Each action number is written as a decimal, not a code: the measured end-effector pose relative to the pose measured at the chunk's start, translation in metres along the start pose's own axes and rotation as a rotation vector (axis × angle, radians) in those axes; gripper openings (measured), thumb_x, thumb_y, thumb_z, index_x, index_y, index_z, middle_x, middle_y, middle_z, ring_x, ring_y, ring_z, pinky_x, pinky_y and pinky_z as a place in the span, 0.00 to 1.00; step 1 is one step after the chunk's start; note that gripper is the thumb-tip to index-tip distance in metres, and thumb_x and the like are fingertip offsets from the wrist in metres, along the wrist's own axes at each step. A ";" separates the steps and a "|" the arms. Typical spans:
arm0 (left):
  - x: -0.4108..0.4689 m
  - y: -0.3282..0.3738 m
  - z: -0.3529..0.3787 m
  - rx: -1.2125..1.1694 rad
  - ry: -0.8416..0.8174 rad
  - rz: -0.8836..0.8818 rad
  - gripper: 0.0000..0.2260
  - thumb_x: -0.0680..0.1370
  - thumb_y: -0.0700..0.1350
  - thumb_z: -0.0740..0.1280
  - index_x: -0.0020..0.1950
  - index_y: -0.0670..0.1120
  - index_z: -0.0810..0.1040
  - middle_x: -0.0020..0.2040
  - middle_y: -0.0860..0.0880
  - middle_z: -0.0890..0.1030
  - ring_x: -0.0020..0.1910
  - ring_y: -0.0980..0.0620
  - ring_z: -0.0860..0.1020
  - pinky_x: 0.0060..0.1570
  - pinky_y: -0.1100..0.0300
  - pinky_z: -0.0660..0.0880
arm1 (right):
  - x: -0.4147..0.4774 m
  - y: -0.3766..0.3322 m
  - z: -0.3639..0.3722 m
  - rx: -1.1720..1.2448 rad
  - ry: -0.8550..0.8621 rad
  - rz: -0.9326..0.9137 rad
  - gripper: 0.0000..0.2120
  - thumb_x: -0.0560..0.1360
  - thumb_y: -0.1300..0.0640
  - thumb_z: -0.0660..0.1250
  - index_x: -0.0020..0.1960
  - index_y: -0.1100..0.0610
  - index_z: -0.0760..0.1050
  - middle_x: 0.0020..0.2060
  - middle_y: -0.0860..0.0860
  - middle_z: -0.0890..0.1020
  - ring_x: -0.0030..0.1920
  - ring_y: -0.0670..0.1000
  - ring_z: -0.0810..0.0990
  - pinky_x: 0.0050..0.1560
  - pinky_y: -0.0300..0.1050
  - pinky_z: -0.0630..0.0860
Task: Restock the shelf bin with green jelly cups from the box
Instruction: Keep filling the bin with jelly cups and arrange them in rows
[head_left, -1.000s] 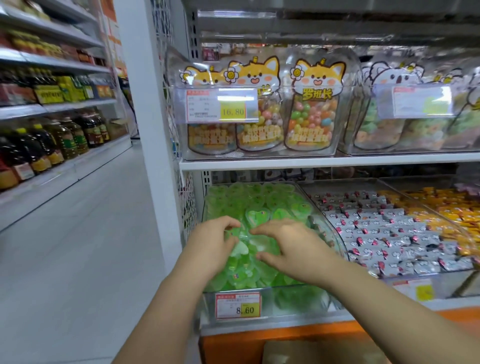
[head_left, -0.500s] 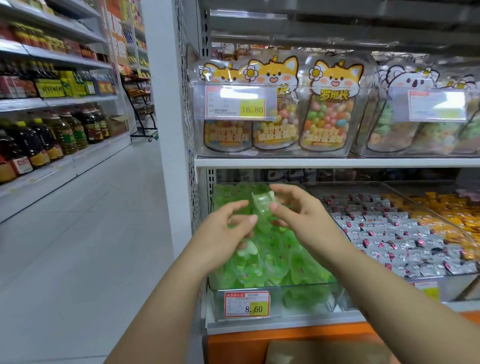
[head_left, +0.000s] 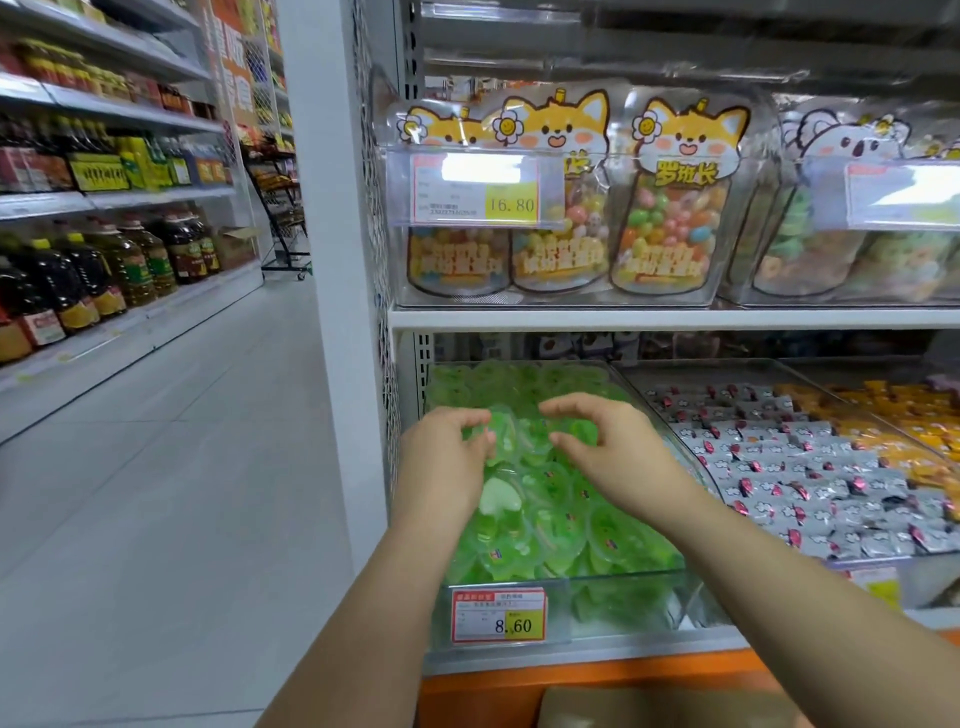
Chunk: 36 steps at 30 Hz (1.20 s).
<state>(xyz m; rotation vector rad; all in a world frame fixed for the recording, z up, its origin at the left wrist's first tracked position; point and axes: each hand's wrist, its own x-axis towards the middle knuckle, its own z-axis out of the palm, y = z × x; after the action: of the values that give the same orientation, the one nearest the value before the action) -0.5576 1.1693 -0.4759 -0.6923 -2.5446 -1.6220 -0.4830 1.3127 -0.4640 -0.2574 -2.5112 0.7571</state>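
Though close, cups (head_left: 550, 488) beneath grips (head_left: 441, 462) (head_left: 618, 452).

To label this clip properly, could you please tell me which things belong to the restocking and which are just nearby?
Job: green jelly cups, shelf bin, left hand, right hand.
Just nearby: grey wrapped sweets, orange wrapped sweets, candy pouches, oil bottles.

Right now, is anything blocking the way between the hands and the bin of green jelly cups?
Nothing visible does. The left hand and right hand are both directly over the green jelly cups in the open-topped bin, below the upper shelf.
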 end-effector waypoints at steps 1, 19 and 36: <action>0.002 -0.001 0.004 0.010 -0.005 -0.014 0.11 0.77 0.41 0.66 0.59 0.46 0.79 0.46 0.49 0.83 0.41 0.55 0.80 0.37 0.68 0.72 | -0.001 0.004 0.001 -0.042 -0.011 -0.002 0.13 0.74 0.59 0.68 0.58 0.52 0.78 0.54 0.45 0.81 0.41 0.33 0.75 0.47 0.29 0.63; 0.018 -0.009 0.021 -0.065 -0.022 -0.277 0.17 0.78 0.33 0.59 0.65 0.42 0.74 0.53 0.44 0.82 0.40 0.48 0.78 0.35 0.60 0.71 | -0.002 0.014 0.010 -0.578 -0.250 -0.132 0.20 0.79 0.54 0.56 0.70 0.44 0.66 0.70 0.41 0.67 0.73 0.47 0.56 0.72 0.59 0.40; 0.014 -0.003 0.010 -0.010 -0.145 -0.199 0.18 0.79 0.39 0.64 0.69 0.45 0.71 0.69 0.48 0.72 0.48 0.55 0.75 0.44 0.70 0.67 | 0.003 0.018 0.002 -0.458 -0.273 -0.118 0.20 0.77 0.57 0.59 0.68 0.45 0.69 0.68 0.38 0.69 0.72 0.45 0.59 0.73 0.57 0.39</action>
<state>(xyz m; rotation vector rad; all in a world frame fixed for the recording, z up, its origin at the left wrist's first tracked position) -0.5698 1.1818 -0.4793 -0.5945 -2.7905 -1.7003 -0.4864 1.3276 -0.4742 -0.1653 -2.9079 0.1685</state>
